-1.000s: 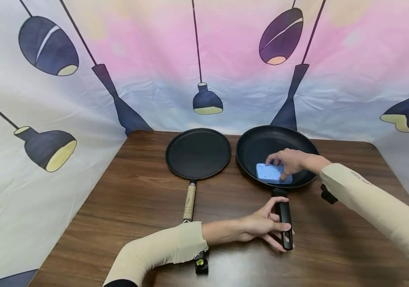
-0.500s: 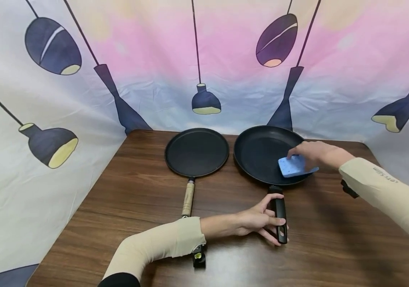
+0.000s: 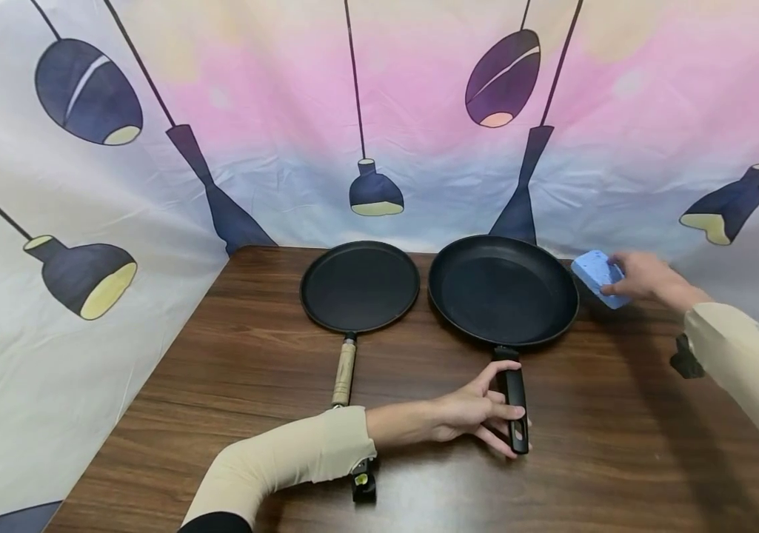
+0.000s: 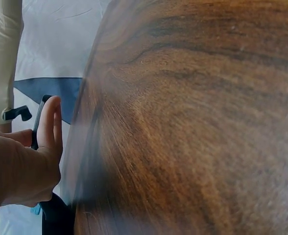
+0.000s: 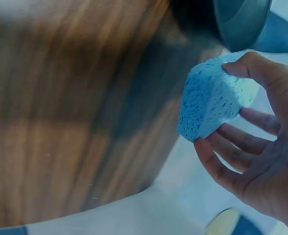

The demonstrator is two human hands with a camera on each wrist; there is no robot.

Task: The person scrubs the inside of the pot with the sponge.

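A black frying pan stands at the table's back right, its black handle pointing toward me. My left hand grips that handle, thumb across its top; in the left wrist view the fingers curl around its edge. Just right of the pan, my right hand holds a light-blue sponge above the table. Seen from the right wrist, the thumb presses one face of the porous sponge and the fingertips support it from the other side.
A flat black griddle pan with a wooden handle lies left of the frying pan, close beside it. Both pans stand on a brown wooden table. Behind the table hangs a cloth backdrop printed with lamps.
My right hand has carried the sponge from inside the frying pan, rightward over its rim, to beside the pan. My left hand keeps its grip on the handle.
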